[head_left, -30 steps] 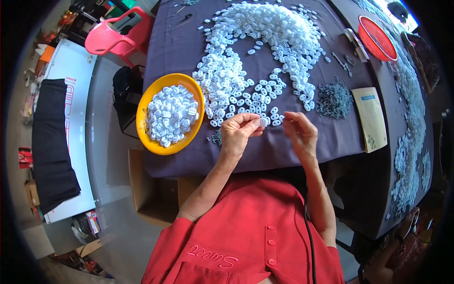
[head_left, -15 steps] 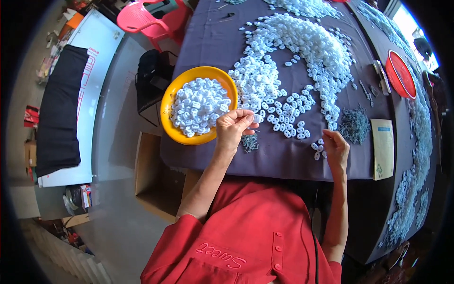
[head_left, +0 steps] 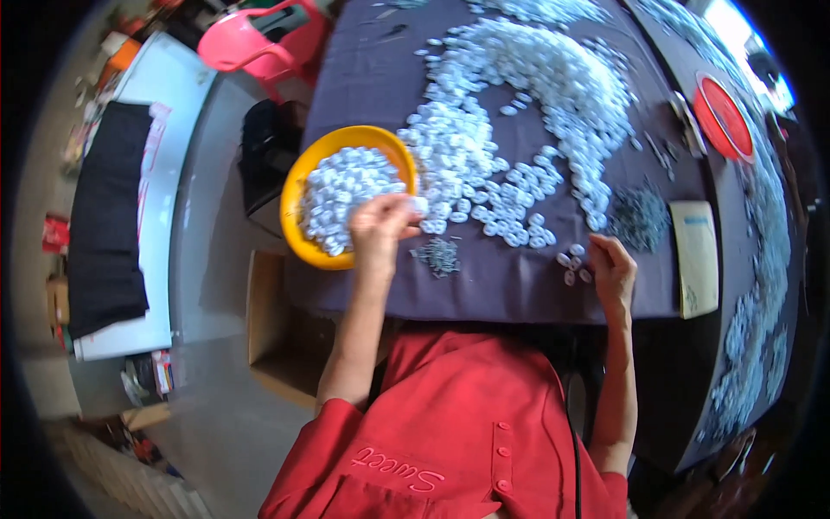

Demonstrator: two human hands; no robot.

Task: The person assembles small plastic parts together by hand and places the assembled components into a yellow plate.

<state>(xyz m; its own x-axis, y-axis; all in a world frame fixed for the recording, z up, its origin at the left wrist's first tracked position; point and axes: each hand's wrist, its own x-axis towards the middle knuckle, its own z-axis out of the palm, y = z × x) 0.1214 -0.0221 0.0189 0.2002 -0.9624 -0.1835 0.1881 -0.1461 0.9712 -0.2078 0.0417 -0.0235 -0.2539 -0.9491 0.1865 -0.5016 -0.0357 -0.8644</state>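
Note:
My left hand (head_left: 378,227) is closed at the front right rim of a yellow bowl (head_left: 296,227), pinching a small white oval plastic piece (head_left: 419,205) between thumb and finger. Many like pieces (head_left: 350,186) fill the bowl. My right hand (head_left: 614,266) rests at the table's near edge, fingers pressed together; whether something tiny is in them cannot be made out. Beside its fingertips lie several loose white oval pieces (head_left: 571,261). Right of my left hand is a small heap of grey, screw-like bits (head_left: 439,256).
Large mounds of white pieces (head_left: 553,69) spread over the dark tablecloth (head_left: 363,78). A bigger heap of grey bits (head_left: 640,216) lies near a yellowish booklet (head_left: 694,259). Further right stands a red basket (head_left: 724,117). A cardboard box (head_left: 281,346) and a pink chair (head_left: 251,43) are at the left.
My left hand has moved left, toward the bowl, with the white oval piece still pinched. My right hand stays almost in place. The whole view has shifted slightly.

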